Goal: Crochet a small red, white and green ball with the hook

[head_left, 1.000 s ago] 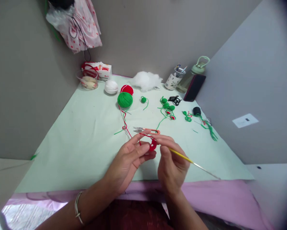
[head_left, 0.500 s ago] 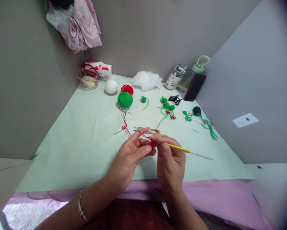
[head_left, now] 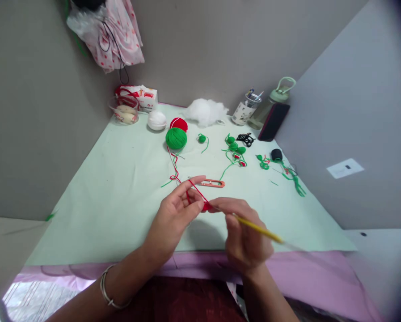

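My left hand (head_left: 175, 214) pinches a small red crochet piece (head_left: 206, 206) between thumb and fingers, with the red yarn strand (head_left: 195, 190) running over the raised index finger. My right hand (head_left: 245, 237) is closed around a yellow-handled crochet hook (head_left: 259, 229), its tip at the red piece. The strand trails back across the pale green mat (head_left: 120, 179) to a red yarn ball (head_left: 179, 124) behind a green yarn ball (head_left: 175, 138). Orange thread snips (head_left: 211, 183) lie just beyond my fingers.
Small green crochet pieces (head_left: 234, 147) and green scraps (head_left: 296, 183) lie at the right of the mat. At the back stand a white yarn ball (head_left: 156, 120), stuffing fluff (head_left: 207, 111), a tissue box (head_left: 142, 97), a bowl (head_left: 124, 113), a pen cup (head_left: 243, 111), a bottle (head_left: 274, 100).
The right hand has swung the hook so its handle now points lower right, and moved slightly down. The left index finger lifted the strand higher. The view shifted slightly.
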Demonstrator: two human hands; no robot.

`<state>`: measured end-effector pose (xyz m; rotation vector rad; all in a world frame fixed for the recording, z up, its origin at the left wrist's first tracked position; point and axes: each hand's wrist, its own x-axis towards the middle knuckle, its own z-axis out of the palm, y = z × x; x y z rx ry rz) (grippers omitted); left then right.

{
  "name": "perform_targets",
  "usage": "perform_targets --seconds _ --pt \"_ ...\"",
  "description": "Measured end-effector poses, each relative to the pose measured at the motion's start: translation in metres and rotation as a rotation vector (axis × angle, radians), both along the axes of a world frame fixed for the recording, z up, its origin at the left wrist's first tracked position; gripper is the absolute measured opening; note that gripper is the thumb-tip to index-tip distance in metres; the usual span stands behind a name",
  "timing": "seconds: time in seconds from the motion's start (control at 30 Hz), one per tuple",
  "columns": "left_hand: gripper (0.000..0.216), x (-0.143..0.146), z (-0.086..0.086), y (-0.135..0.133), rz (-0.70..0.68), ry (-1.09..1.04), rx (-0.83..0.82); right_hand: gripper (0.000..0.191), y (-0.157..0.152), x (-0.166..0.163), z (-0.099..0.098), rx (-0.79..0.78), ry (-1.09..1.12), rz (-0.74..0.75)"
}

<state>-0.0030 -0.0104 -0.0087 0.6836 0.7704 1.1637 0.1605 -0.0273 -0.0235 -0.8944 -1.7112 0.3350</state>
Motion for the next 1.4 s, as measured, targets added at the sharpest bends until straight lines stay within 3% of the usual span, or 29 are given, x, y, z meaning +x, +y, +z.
perform_targets --seconds 0.1,0.17,0.3,0.4,0.47,0.67,0.8,0.9,0.97,1.03,1.13,1.27,1.4 --pt "0.047 0.001 -0.003 -0.001 0.000 -0.059 -0.042 0.040 -0.002 0.003 -0.011 0.182 -0.303 -0.122" --pt "0.049 0.001 -0.003 -0.001 -0.071 -0.163 -0.119 0.046 -0.003 0.004 -0.016 0.207 -0.364 -0.169" --pt "0.041 -0.004 -0.001 0.002 -0.200 -0.302 -0.237 0.035 -0.002 0.003 -0.009 0.060 -0.071 -0.129" --pt "0.036 -0.006 -0.001 0.004 -0.155 -0.267 -0.224 0.024 0.003 0.001 0.000 -0.131 0.290 -0.024" --pt "0.035 -0.006 -0.001 0.003 -0.143 -0.224 -0.175 0.021 0.007 -0.002 0.004 -0.220 0.406 0.053" --pt "0.033 0.000 -0.004 -0.003 -0.093 -0.096 -0.038 0.019 0.010 -0.014 0.003 -0.181 0.333 -0.012" --pt "0.036 0.003 -0.006 -0.002 -0.004 -0.137 -0.090 0.025 0.003 -0.017 0.000 -0.051 0.101 -0.102" --pt "0.035 0.004 -0.008 0.000 -0.030 -0.246 -0.187 0.034 -0.001 -0.016 -0.004 0.071 -0.110 -0.169" --pt "0.033 0.002 -0.009 0.002 -0.055 -0.295 -0.244 0.035 -0.001 -0.014 -0.005 0.048 -0.040 -0.146" --pt "0.032 -0.001 -0.008 0.003 -0.051 -0.291 -0.266 0.030 0.002 -0.011 -0.005 -0.051 0.162 -0.095" --pt "0.029 -0.002 -0.007 0.003 -0.017 -0.223 -0.202 0.022 0.008 -0.008 -0.004 -0.216 0.433 0.011" --pt "0.030 0.002 -0.008 -0.001 0.022 -0.096 -0.043 0.019 0.013 -0.012 -0.003 -0.208 0.397 0.051" --pt "0.038 0.007 -0.009 -0.004 0.026 -0.110 -0.054 0.027 0.009 -0.015 -0.007 -0.157 0.304 -0.014"
